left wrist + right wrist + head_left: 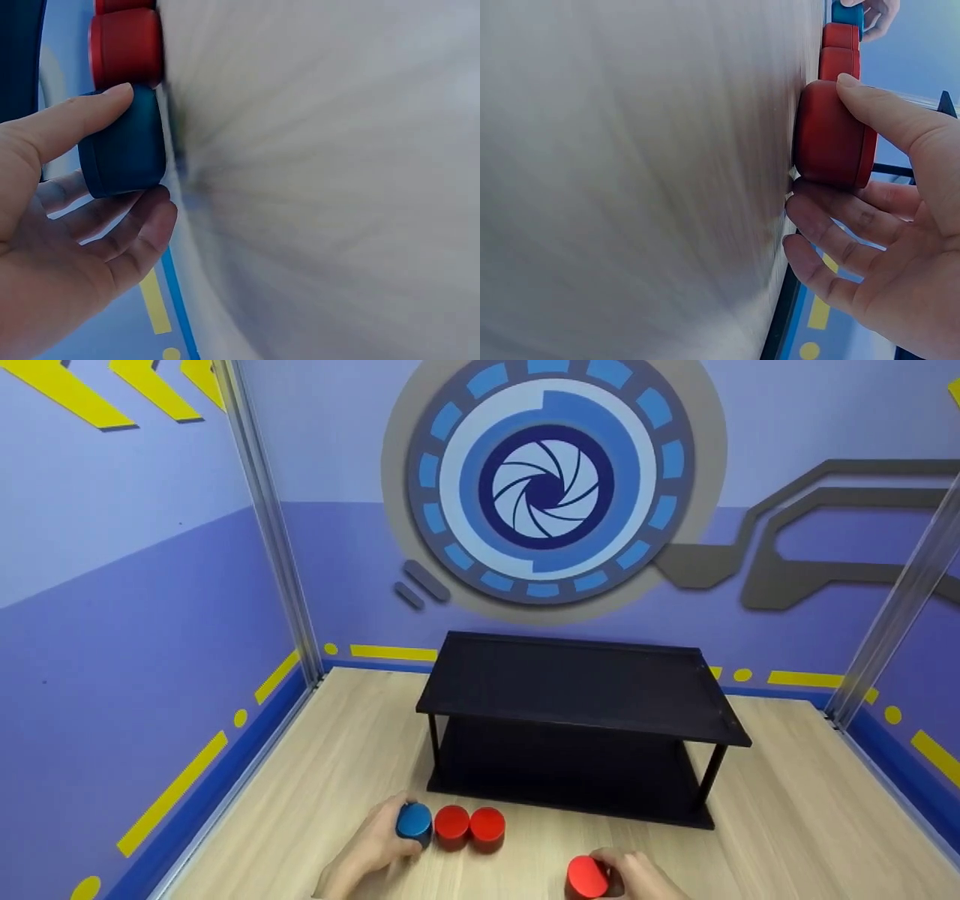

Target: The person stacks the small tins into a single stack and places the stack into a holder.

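Observation:
My left hand [379, 837] holds a blue cylindrical canister [414, 823] between thumb and fingers as it stands upright on the table. In the left wrist view, the thumb lies along one side of the canister and the fingers curve about the other. Close beside it stand two red canisters, a nearer one [452, 828] and one to its right [487, 829], side by side. Farther right, my right hand [636, 874] grips a third red canister [586, 877] from its right side. The right wrist view shows this canister's base at the table surface.
A black two-tier shelf [577, 679] stands behind the canisters, its lower board [562, 769] resting on the wooden table [360, 735]. Purple-blue panels [337, 562] enclose the back and sides, with metal posts [270, 510] at the corners.

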Demonstrator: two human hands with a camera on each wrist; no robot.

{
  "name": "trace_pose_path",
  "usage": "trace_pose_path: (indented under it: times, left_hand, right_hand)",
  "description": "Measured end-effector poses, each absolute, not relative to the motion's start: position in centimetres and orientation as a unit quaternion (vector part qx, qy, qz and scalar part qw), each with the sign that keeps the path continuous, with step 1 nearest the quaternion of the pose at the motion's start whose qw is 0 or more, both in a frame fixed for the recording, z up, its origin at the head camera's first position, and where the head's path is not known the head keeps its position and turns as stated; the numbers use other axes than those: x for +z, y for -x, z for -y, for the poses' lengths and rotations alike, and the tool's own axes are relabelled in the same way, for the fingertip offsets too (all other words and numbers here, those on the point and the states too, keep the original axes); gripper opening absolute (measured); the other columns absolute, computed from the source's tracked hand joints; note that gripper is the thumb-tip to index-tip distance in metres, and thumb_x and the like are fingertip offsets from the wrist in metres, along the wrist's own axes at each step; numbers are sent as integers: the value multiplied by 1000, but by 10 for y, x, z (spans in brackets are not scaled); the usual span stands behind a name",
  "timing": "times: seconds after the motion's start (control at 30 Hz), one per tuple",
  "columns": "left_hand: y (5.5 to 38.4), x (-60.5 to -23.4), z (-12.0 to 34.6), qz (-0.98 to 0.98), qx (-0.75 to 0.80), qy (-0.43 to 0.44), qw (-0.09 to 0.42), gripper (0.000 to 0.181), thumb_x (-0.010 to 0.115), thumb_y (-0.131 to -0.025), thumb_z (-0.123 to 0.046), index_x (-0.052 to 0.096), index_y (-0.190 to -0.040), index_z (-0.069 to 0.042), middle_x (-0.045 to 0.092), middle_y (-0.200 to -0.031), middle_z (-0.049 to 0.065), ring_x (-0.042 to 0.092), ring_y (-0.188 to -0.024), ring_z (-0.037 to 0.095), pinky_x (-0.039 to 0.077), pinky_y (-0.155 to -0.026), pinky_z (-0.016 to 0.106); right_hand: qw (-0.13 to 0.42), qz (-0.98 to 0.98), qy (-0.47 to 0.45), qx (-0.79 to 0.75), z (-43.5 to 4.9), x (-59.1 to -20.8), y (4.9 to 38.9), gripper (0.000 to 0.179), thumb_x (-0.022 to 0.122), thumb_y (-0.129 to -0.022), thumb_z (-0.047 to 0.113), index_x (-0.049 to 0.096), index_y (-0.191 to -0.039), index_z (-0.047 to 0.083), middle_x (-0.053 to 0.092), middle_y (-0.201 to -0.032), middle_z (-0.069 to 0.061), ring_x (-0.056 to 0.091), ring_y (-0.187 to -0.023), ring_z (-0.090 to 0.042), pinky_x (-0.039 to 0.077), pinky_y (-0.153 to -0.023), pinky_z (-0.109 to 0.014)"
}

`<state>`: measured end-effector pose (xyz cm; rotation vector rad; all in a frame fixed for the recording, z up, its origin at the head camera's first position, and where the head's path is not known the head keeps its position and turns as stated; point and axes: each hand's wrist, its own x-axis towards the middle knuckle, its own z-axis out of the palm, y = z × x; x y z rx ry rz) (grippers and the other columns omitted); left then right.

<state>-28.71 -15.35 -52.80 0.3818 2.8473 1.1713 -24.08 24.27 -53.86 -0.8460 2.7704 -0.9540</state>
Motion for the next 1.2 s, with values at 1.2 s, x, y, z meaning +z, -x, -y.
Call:
trace_pose_path:
  times: [1.2]
  left_hand:
    - [271,-476,109,-914,344,-213,-27,58,77,-66,-19,49,-116,-13,56,-113,7,52,-99,23,47,-82,42]
  right_hand:
    - [67,-910,243,-328,-241,-537,239,62,72,-67,47,59,-108,3,63,-96,-2,55,-78,-2,48,-64,-22]
